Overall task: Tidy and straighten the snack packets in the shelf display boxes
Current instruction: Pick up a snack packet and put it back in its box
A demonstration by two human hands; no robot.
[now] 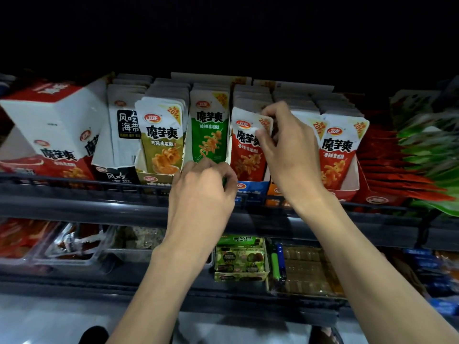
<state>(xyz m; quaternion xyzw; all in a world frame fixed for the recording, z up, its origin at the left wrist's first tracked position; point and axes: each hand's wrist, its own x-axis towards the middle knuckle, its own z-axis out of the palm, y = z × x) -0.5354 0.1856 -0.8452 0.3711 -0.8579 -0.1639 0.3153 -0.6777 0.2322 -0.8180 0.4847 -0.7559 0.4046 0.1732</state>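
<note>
Rows of white snack packets stand in display boxes on the upper shelf. My right hand (pixel 280 145) pinches the top right corner of the front red packet (pixel 244 147). My left hand (pixel 203 187) has its fingers curled at the bottom of the green packet (pixel 210 130), hiding its lower edge and the box front. To the left stand an olive packet (pixel 161 142) and a black-and-white packet (pixel 125 125). Another red packet (pixel 339 150) fronts the row on the right.
A tilted white and red carton (pixel 54 122) leans at the left end of the shelf. A dark rail (pixel 99 187) runs along the shelf front. Red and green bags (pixel 407 165) lie at the right. The lower shelf holds trays and a green box (pixel 239 259).
</note>
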